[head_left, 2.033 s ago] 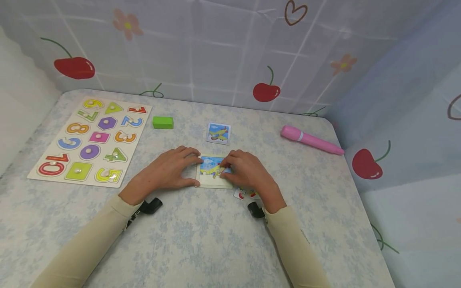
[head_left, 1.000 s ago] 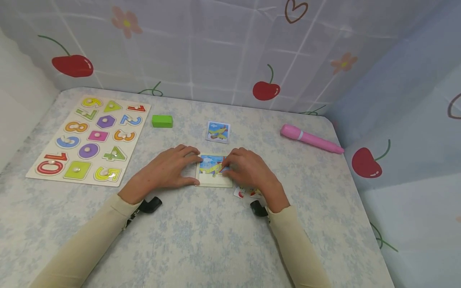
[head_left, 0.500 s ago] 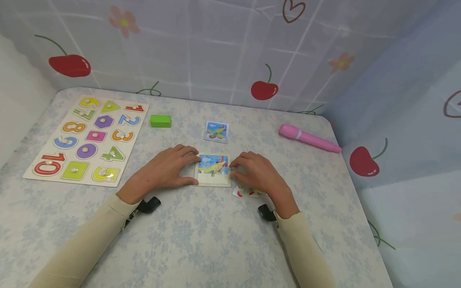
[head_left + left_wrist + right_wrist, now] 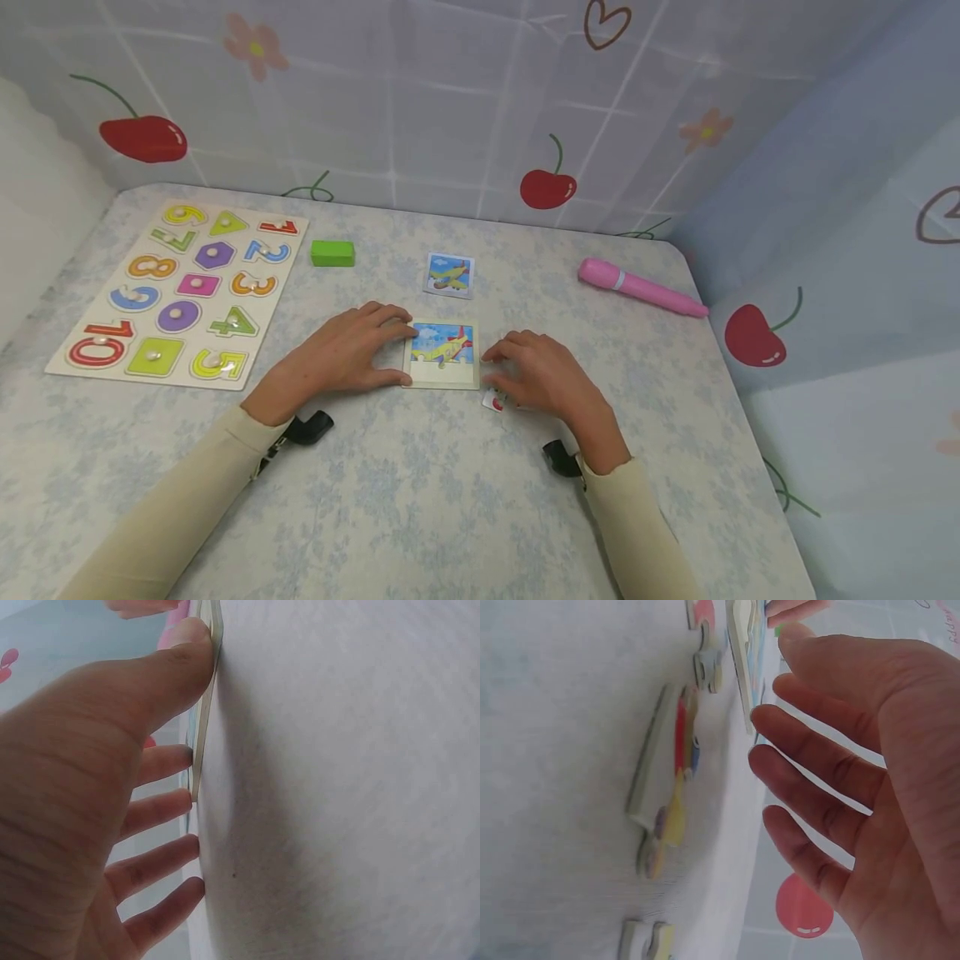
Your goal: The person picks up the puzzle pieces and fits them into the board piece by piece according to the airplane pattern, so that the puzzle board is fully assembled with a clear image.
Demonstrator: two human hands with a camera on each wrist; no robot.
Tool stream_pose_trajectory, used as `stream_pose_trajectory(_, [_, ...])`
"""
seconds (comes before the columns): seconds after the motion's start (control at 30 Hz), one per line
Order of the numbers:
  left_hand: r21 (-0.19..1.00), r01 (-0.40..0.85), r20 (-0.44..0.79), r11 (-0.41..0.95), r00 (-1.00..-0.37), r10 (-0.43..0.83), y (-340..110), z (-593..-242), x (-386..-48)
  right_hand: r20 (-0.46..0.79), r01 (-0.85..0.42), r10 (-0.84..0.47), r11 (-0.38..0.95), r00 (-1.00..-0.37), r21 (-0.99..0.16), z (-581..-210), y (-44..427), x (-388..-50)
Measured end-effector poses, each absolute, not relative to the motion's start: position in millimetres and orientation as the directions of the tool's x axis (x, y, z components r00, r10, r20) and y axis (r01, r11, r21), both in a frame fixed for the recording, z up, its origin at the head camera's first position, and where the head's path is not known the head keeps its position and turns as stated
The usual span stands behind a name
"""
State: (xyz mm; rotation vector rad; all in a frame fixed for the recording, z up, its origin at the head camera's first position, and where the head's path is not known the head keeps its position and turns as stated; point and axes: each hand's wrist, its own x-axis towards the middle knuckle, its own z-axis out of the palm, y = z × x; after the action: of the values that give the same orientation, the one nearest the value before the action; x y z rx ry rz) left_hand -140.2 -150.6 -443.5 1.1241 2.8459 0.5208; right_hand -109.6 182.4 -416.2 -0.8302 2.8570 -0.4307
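A small puzzle tray (image 4: pixel 442 377) lies mid-table, its upper part filled with joined pieces of a yellow and red plane on blue sky; its lower strip is bare and pale. Against the tray's left edge rests my left hand (image 4: pixel 348 350), thumb and fingers spread; the left wrist view shows the thumb (image 4: pixel 191 652) touching the edge. My right hand (image 4: pixel 551 375) hovers just right of the tray with loosely bent fingers and nothing in them. Under it lies a loose puzzle piece (image 4: pixel 493 400); the right wrist view shows several more, including a red and yellow piece (image 4: pixel 676 802).
Behind the tray is a plane picture card (image 4: pixel 450 275). A green block (image 4: pixel 332 253) stands back left, beside a number and shape peg board (image 4: pixel 204 335). At the back right lies a pink pen-shaped object (image 4: pixel 637 286). A printed curtain hangs behind the table.
My right hand has left the tray's right side and moved right and nearer, over the loose pieces. The picture's right part is now uncovered. My left hand stays at the left edge.
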Motion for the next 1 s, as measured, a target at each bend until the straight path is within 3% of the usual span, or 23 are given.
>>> stream_pose_trajectory(0.27, [0.315, 0.668, 0.103, 0.674, -0.730, 0.676, -151, -443, -141, -0.081, -0.499, -0.543, 0.813, -0.836, -0.300, -419, 187, -100])
stream_pose_trajectory(1.0, [0.352, 0.657, 0.086, 0.666, -0.732, 0.676, -153, -442, -141, -0.024, -0.542, -0.575, 0.783, -0.818, -0.306, -425, 189, -87])
